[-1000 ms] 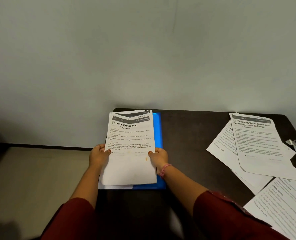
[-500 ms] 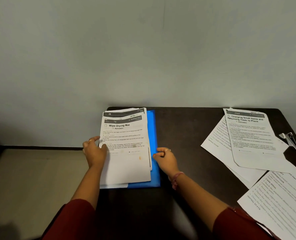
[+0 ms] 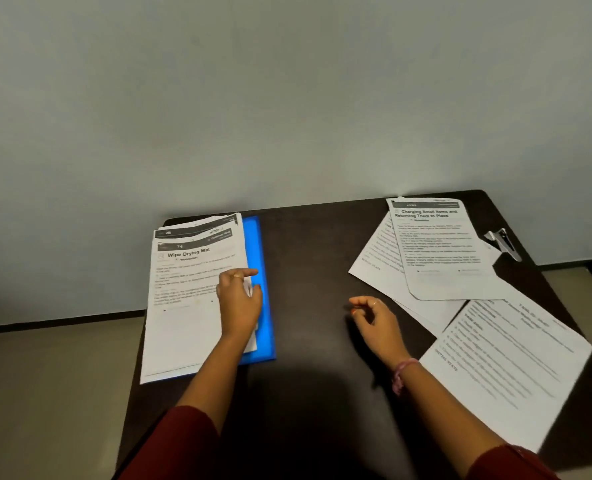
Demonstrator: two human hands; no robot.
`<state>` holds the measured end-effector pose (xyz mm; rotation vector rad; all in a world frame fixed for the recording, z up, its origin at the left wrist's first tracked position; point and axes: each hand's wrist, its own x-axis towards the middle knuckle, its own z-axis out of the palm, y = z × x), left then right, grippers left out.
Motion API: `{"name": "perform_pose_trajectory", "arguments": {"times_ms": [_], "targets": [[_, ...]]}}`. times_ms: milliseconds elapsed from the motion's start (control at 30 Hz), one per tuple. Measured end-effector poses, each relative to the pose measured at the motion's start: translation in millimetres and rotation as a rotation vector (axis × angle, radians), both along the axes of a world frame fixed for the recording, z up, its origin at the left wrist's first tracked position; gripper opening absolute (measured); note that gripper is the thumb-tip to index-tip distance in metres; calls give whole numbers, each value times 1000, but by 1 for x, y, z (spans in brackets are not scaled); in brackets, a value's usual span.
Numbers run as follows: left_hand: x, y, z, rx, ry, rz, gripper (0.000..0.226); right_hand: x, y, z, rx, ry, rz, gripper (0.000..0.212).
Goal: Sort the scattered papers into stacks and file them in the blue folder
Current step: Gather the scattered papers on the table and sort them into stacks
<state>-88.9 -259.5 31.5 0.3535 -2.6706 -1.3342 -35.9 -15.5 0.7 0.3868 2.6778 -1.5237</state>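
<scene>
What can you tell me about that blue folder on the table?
The blue folder is bright blue, smooth and plastic-looking. It lies flat at the left end of the dark table, mostly hidden under a stack of printed papers, so only its right strip and near corner show. It seems closed. The left hand rests on the stack at the folder's edge.

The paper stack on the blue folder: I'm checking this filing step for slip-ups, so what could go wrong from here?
The paper stack is fanned unevenly and overhangs the table's left edge; it could slide off. The left hand rests at its right edge, so a push might skew it further on the blue folder. The right hand hovers empty; the loose sheets on the right overlap and may get mixed when gathered.
</scene>
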Motion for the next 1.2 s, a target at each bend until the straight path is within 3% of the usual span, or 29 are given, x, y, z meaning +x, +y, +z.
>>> {"name": "perform_pose_trajectory", "arguments": {"times_ms": [267, 433, 700, 900, 1200], "targets": [[23, 95, -3, -48, -61, -209, 26, 42, 105, -10, 141, 33, -183, 26], [38, 153, -7, -43, -172, -319, 28, 64, 165, -23, 308, -74, -243, 39], [43, 242, -20, -195, -441, -513, 59, 78, 232, -43, 564, -258, 18, 67], [33, 289, -34, -474, -552, -706, 80, 72, 251, -54, 598, -165, 200, 95], [7, 316, -52, -688, -563, -755, 81, 57, 263, -53, 560, -86, 383, 84]]}}
